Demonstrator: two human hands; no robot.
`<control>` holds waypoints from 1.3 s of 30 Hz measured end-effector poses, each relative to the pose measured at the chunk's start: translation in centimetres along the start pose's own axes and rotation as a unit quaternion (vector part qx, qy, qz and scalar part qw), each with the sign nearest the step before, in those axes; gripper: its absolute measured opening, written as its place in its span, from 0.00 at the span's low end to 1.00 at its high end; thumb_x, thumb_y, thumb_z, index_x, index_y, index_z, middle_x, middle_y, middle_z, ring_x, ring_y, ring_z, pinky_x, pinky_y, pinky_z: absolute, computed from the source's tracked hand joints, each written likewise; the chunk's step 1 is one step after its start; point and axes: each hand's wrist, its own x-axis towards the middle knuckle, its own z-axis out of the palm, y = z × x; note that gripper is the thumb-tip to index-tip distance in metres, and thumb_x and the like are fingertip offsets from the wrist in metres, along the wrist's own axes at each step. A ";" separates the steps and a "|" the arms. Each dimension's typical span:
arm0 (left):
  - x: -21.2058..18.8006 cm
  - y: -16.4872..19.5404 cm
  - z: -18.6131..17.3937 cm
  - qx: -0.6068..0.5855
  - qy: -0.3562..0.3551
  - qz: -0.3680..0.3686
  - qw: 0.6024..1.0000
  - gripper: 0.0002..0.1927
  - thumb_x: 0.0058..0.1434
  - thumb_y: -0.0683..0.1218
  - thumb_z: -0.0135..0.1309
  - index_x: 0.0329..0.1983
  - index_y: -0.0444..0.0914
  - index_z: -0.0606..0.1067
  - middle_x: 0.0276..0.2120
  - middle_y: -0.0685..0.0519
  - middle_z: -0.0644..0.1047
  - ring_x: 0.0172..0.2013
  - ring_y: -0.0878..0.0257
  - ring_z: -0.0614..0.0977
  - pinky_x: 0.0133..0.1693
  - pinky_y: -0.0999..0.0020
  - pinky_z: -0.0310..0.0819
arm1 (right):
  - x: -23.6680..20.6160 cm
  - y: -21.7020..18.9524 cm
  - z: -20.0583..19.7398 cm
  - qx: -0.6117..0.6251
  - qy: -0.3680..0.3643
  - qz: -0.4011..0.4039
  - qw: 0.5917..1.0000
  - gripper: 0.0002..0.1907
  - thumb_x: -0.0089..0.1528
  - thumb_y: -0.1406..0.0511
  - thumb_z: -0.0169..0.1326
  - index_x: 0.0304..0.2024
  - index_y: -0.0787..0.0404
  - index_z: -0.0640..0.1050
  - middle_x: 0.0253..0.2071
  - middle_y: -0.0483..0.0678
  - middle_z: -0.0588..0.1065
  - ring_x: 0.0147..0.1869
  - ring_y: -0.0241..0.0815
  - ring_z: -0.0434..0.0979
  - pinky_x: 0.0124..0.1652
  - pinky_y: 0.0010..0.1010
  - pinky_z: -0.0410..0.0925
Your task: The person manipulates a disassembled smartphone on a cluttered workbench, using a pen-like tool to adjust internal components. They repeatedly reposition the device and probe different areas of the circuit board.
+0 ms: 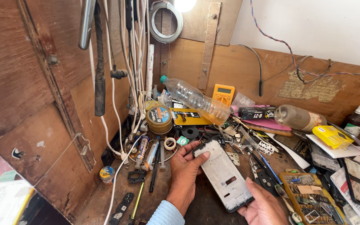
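Cluttered wooden surface (105, 196), one, boxed in by brown panel walls.

Phone frame (223, 176), one: pale grey inner plate with a dark rim, lying flat at front centre, held between two hands.
Left hand (185, 171), one: fingers curled around the frame's upper left edge, thumb pressed on its top corner.
Right hand (264, 205), one: fingers closed around the frame's lower right edge, thumb along the side.

Plastic bottles, two: one clear (194, 100), lying tilted behind the frame; one cloudy (298, 117), on its side to the right.
Brown bottle with white cap (357, 118), one, upright at far right.
Yellow multimeter (223, 93), one, against the back wall.
Round tin (159, 118), one, left of the clear bottle.
Small yellow box (332, 135), one.
Compartment tray of small parts (309, 198), one, just beside the right hand.
White cables (136, 62), several, hanging down the left wall.
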 end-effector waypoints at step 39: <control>2.3 -2.4 -0.3 0.064 0.016 0.000 0.998 0.21 0.55 0.32 0.57 0.54 0.34 0.78 0.40 0.48 0.85 0.33 0.64 0.85 0.29 0.72 0.78 | -2.3 0.6 -1.3 -0.279 0.095 -0.175 0.939 0.29 0.64 0.57 0.54 0.64 0.65 0.73 0.62 0.58 0.77 0.61 0.53 0.79 0.61 0.45 0.71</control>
